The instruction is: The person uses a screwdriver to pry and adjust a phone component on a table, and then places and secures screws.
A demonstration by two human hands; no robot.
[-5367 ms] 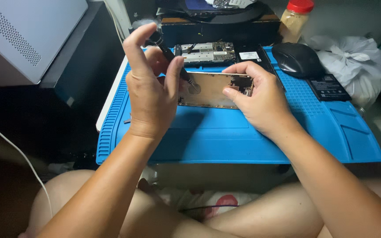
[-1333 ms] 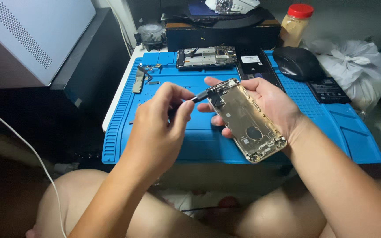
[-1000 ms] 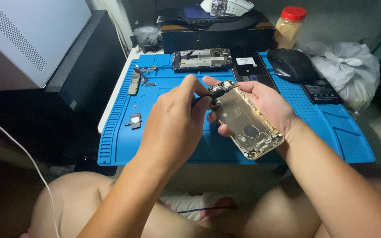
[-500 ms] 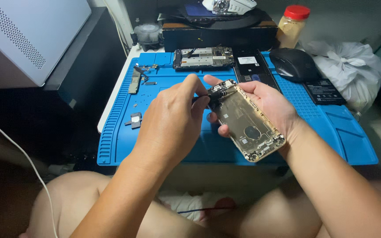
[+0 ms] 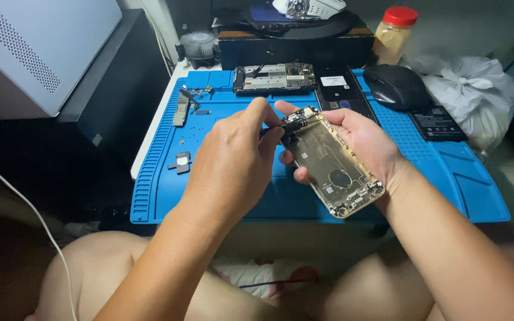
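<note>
Gold phone shell (image 5: 332,170), white-labelled battery (image 5: 336,86) behind

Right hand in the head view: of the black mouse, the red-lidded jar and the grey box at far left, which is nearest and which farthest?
Measured from the right hand, which holds the phone shell:
1. Black mouse, just beyond it on the blue mat, slightly right.
2. Red-lidded jar, farther back, behind the mouse.
3. Grey box, far left, off the mat.

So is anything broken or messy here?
Nothing looks spilled. The phone shell in the right hand is gutted and open, and small loose parts lie scattered on the blue mat, where the left hand works.
</note>
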